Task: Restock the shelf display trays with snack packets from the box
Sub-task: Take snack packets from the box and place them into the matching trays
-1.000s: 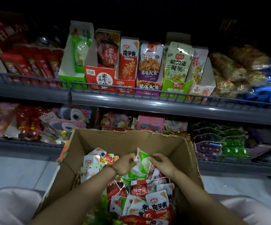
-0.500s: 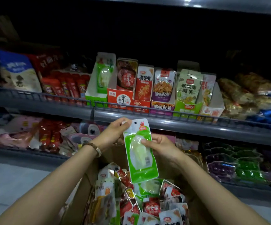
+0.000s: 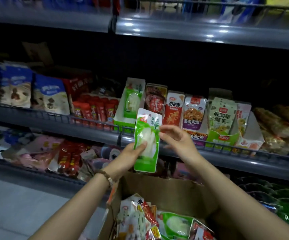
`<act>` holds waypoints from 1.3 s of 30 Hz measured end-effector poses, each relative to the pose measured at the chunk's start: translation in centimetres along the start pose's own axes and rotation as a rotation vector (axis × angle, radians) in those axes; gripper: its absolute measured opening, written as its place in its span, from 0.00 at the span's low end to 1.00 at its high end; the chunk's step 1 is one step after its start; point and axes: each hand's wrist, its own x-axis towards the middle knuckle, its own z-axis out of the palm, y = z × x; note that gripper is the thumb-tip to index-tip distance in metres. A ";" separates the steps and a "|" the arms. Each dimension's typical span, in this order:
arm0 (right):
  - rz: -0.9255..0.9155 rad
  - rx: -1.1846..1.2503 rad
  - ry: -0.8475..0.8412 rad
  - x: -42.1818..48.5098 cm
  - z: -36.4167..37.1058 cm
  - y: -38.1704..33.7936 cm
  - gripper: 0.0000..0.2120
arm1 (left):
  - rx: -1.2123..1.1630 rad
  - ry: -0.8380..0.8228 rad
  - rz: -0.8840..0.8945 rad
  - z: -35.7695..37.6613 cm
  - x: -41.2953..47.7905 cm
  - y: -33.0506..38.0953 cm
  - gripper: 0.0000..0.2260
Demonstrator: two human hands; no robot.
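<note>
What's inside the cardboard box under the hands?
A loose heap of snack packets: a green-and-white one, red ones and pale ones. The heap covers the lower layers and the cardboard box floor; the near end is out of frame.

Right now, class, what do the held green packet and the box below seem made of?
The green packet looks like glossy plastic film: it glints and shows its pale contents through a clear window. The box looks like matte brown cardboard, probably: dull, creased flaps.
</note>
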 end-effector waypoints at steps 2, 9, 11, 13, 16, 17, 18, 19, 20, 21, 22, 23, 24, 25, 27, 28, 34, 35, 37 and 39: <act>-0.087 -0.110 0.008 1.9 -0.3 -0.6 0.24 | 0.051 -0.035 0.010 -1.3 0.2 0.6 0.14; -0.017 -0.024 -0.264 8.2 0.9 -5.1 0.33 | 0.228 -0.059 0.223 -5.3 2.6 3.0 0.15; 0.039 0.029 -0.296 10.0 1.5 -5.6 0.33 | 0.232 0.009 0.319 -6.1 3.6 3.3 0.17; 0.085 0.040 -0.330 11.7 2.0 -5.8 0.32 | 0.222 0.051 0.390 -6.9 4.7 3.2 0.17; 0.055 -0.192 -0.362 14.0 2.1 -6.4 0.32 | 0.270 0.047 0.435 -8.2 6.6 3.5 0.15; 0.042 -0.278 -0.366 14.7 2.2 -6.6 0.33 | 0.298 0.053 0.452 -8.7 7.4 3.7 0.16; 0.036 -0.334 -0.358 15.4 2.3 -6.8 0.34 | 0.318 0.068 0.461 -9.1 8.2 3.9 0.16; 0.022 -0.348 -0.338 16.2 2.4 -6.8 0.34 | 0.330 0.087 0.477 -9.6 9.1 4.1 0.16; 0.000 -0.343 -0.292 17.1 2.5 -6.8 0.34 | 0.338 0.126 0.499 -10.1 10.0 4.2 0.15; -0.030 -0.336 -0.228 17.9 2.5 -6.8 0.32 | 0.359 0.191 0.517 -10.6 10.8 4.3 0.14; -0.058 -0.348 -0.161 18.6 2.6 -7.0 0.28 | 0.411 0.286 0.520 -11.2 11.7 4.2 0.14; -0.079 -0.379 -0.101 19.4 2.6 -7.2 0.22 | 0.510 0.393 0.507 -12.0 12.5 4.0 0.17; -0.080 -0.420 -0.045 20.0 2.6 -7.4 0.15 | 0.625 0.475 0.492 -12.7 13.1 3.5 0.21; -0.066 -0.459 0.011 20.9 2.5 -7.4 0.11 | 0.732 0.507 0.482 -13.3 13.6 2.9 0.26; -0.023 -0.505 0.091 22.7 2.7 -7.1 0.17 | 0.893 0.462 0.466 -14.0 14.6 1.5 0.34; -0.012 -0.548 0.099 23.4 3.0 -7.0 0.21 | 0.977 0.429 0.454 -14.1 15.0 0.8 0.36; -0.116 -0.938 -0.056 26.0 6.3 -3.5 0.18 | 1.215 0.375 0.463 -13.5 15.6 -0.9 0.41; -0.148 -0.972 -0.051 26.2 6.6 -2.9 0.23 | 1.233 0.376 0.473 -13.5 15.5 -1.0 0.41; -0.169 -1.004 -0.011 26.4 6.9 -2.2 0.27 | 1.248 0.375 0.477 -13.4 15.4 -1.1 0.41; -0.161 -1.016 0.002 26.5 6.6 -1.9 0.30 | 1.241 0.376 0.478 -13.4 15.4 -1.1 0.40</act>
